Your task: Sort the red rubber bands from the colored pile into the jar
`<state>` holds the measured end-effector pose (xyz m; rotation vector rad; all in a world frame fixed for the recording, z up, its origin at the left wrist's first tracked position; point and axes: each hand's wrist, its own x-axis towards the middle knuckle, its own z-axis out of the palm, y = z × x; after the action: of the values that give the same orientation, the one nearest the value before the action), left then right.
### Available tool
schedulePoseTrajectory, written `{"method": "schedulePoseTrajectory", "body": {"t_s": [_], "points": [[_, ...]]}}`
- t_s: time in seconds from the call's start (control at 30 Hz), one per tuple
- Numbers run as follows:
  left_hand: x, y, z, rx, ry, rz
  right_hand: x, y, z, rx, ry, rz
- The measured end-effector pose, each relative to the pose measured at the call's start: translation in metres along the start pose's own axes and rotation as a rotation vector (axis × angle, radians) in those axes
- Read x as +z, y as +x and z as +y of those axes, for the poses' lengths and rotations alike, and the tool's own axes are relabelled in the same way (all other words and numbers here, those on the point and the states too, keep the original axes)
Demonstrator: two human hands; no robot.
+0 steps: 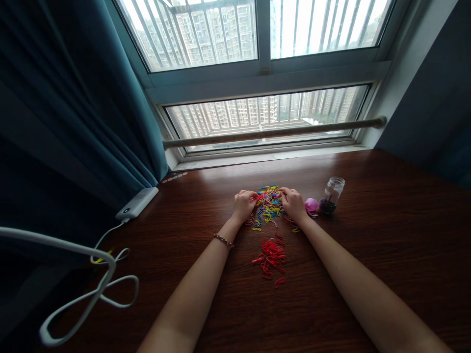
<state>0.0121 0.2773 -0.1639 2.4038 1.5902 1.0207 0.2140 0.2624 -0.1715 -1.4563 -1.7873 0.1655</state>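
A pile of small coloured loops [271,202], yellow, blue, pink and red, lies on the brown wooden table [176,274]. They look like little elastic bands or plastic clips; I cannot tell which. My left hand [244,205] is at the pile's left side, fingers pinched, with red loops showing at the fingertips. At the right side, my right hand [293,202] has its fingers curled and pressed together into the pile; what they hold is hidden. Nearer to me, between my forearms, lies a separate heap of red loops [271,256], with a few strays around it.
Right of my right hand are a pink ball-like thing [311,206] and a tilted clear jar [332,195] with dark pieces inside. A white power bank [137,203] with a white cable [121,279] lies at the left by the blue curtain [110,98]. A barred window [265,117] stands behind.
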Motion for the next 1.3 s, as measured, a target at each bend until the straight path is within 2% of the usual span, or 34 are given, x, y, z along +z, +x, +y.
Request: {"method": "schedulePoseTrajectory", "body": {"t_s": [0.13,0.33,0.67,1.07,1.3], "points": [[0.0023,0.0006,-0.0004,0.03,-0.048,0.016,0.0,-0.001,-0.002,-0.019,-0.034,-0.072],[0.0009,0.0006,0.0016,0.072,-0.145,0.076,-0.0018,-0.0017,-0.0051,-0.136,-0.08,-0.116],[0.0012,0.001,-0.001,-0.007,-0.234,0.242,0.0011,-0.0004,-0.0027,-0.112,-0.148,-0.146],[-0.001,0.0011,-0.0023,-0.088,-0.292,0.231,0.0041,0.0,-0.0032,-0.102,-0.176,-0.205],[0.0017,-0.0003,-0.0068,-0.147,-0.328,0.212,0.0036,-0.0011,-0.0035,-0.121,-0.174,-0.183]]}}
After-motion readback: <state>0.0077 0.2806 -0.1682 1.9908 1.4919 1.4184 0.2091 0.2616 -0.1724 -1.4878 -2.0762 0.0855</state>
